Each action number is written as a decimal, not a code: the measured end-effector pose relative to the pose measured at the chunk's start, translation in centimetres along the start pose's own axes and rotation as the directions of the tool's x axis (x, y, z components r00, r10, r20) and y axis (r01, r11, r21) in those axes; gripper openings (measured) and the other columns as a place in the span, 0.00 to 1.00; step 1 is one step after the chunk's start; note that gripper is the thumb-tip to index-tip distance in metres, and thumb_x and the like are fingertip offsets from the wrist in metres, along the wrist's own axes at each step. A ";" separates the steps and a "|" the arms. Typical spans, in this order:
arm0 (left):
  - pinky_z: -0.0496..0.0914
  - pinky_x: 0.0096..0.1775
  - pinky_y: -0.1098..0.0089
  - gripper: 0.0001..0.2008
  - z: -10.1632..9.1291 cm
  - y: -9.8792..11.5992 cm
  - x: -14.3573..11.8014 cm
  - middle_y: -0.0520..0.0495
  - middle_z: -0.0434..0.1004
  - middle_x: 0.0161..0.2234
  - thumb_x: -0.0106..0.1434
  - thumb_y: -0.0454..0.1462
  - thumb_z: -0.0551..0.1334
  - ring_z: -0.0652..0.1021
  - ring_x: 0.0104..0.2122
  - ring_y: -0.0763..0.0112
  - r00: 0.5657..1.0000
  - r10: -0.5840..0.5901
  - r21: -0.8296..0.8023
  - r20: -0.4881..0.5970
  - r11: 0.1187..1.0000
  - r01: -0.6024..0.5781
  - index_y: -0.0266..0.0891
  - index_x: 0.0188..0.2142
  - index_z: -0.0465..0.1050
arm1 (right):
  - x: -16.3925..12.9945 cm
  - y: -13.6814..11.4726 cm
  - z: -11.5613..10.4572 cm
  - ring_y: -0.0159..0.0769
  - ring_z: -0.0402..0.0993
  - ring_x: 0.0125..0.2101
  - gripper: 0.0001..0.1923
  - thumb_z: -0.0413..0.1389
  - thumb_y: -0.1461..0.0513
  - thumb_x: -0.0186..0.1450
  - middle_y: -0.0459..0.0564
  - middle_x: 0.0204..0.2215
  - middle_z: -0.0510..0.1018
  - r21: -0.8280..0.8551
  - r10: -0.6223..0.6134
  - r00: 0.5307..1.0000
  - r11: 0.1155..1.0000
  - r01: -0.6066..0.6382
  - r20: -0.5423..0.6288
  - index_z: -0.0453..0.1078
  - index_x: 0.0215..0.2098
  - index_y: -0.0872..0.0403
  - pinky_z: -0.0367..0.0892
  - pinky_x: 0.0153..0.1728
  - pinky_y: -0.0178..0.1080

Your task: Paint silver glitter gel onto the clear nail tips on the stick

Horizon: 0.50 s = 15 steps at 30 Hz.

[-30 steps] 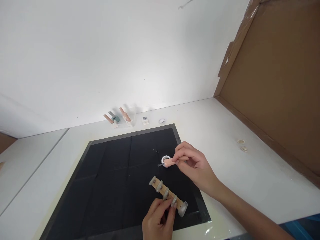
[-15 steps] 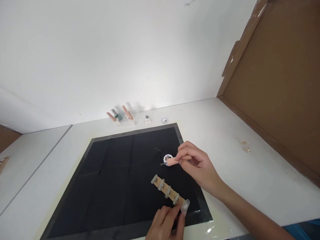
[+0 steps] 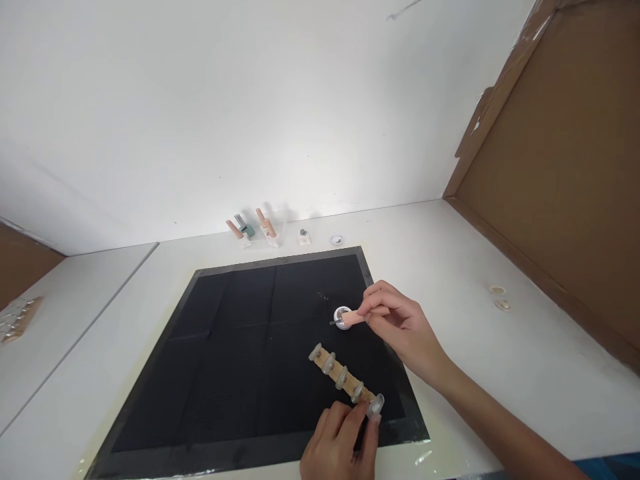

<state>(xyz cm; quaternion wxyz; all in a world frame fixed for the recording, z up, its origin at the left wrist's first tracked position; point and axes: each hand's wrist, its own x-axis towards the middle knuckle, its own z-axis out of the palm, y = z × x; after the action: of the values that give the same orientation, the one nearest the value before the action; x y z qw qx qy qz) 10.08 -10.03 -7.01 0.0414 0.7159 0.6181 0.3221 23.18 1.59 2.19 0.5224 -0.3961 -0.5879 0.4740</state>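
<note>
Presently, right hand: pinching a pink brush handle over a small white dish.
Left hand: gripping the wooden strip of clear nail tips.
Mat: lying under both.
Bottles: standing by the wall, writing unreadable.

Small bottles at my desk's far edge; cardboard panel right; two rings beside it.

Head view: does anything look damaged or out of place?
The brown board at right has torn tape peeling along its upper edge. Two small rings lie stray on the white table, apart from the black mat.
</note>
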 end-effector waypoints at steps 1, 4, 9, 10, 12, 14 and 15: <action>0.68 0.22 0.76 0.10 0.0 -0.1 0.0 0.49 0.76 0.22 0.63 0.40 0.58 0.77 0.21 0.71 1.000 0.003 -0.004 0.006 1.000 -0.003 0.42 0.35 0.78 | 0.0 0.0 0.0 0.33 0.66 0.29 0.09 0.52 0.68 0.58 0.46 0.28 0.65 0.001 -0.002 1.000 1.000 0.002 -0.002 0.71 0.25 0.51 0.64 0.27 0.36; 0.68 0.22 0.76 0.11 -0.2 -0.2 0.0 0.49 0.76 0.22 0.64 0.40 0.57 0.76 0.21 0.71 1.000 -0.009 -0.015 0.020 1.000 0.010 0.42 0.36 0.78 | 0.1 0.1 0.0 0.33 0.66 0.29 0.09 0.52 0.68 0.58 0.46 0.29 0.66 0.003 -0.006 1.000 1.000 0.006 -0.004 0.71 0.25 0.51 0.63 0.28 0.35; 0.68 0.22 0.76 0.12 -0.3 -0.3 0.2 0.50 0.73 0.19 0.64 0.40 0.57 0.74 0.19 0.71 1.000 0.003 -0.027 0.005 1.000 -0.003 0.42 0.35 0.79 | 0.1 0.1 0.0 0.33 0.66 0.29 0.09 0.52 0.68 0.58 0.46 0.29 0.66 -0.016 0.002 1.000 1.000 -0.003 -0.006 0.71 0.25 0.51 0.63 0.27 0.35; 0.68 0.22 0.75 0.12 -0.2 -0.4 0.2 0.50 0.73 0.19 0.64 0.40 0.56 0.74 0.19 0.71 1.000 0.017 -0.027 -0.005 0.999 -0.017 0.42 0.35 0.79 | 0.1 0.1 0.0 0.33 0.66 0.29 0.08 0.52 0.68 0.58 0.47 0.28 0.66 -0.023 0.002 1.000 1.000 -0.002 -0.009 0.71 0.25 0.51 0.64 0.27 0.36; 0.68 0.22 0.75 0.12 0.1 -0.5 0.0 0.50 0.73 0.18 0.65 0.39 0.56 0.73 0.18 0.71 0.999 0.045 -0.024 -0.031 0.999 -0.046 0.41 0.35 0.79 | 0.1 0.1 0.0 0.34 0.66 0.29 0.08 0.53 0.67 0.59 0.47 0.28 0.66 -0.033 -0.006 1.000 0.999 0.005 -0.011 0.71 0.25 0.51 0.64 0.27 0.36; 0.68 0.22 0.75 0.12 0.4 -0.7 -0.1 0.49 0.74 0.18 0.65 0.37 0.56 0.73 0.18 0.71 0.995 0.070 -0.016 -0.068 0.997 -0.071 0.41 0.34 0.79 | 0.1 0.2 0.1 0.34 0.67 0.29 0.08 0.53 0.67 0.59 0.47 0.28 0.66 -0.041 -0.013 1.000 0.999 0.012 -0.008 0.71 0.25 0.51 0.65 0.28 0.36; 0.68 0.22 0.75 0.12 0.5 -0.8 -0.3 0.49 0.74 0.19 0.64 0.36 0.56 0.73 0.18 0.71 0.993 0.085 -0.010 -0.087 0.996 -0.086 0.40 0.34 0.78 | 0.1 0.2 0.1 0.34 0.67 0.29 0.08 0.53 0.67 0.59 0.47 0.28 0.66 -0.043 -0.012 1.000 0.999 0.012 -0.006 0.71 0.25 0.51 0.65 0.28 0.36</action>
<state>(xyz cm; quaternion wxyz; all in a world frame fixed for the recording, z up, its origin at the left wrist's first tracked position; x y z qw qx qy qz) 9.69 -9.90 -7.90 0.0059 0.7268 0.5860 0.3583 23.06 1.73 2.02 0.5184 -0.4053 -0.5986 0.4568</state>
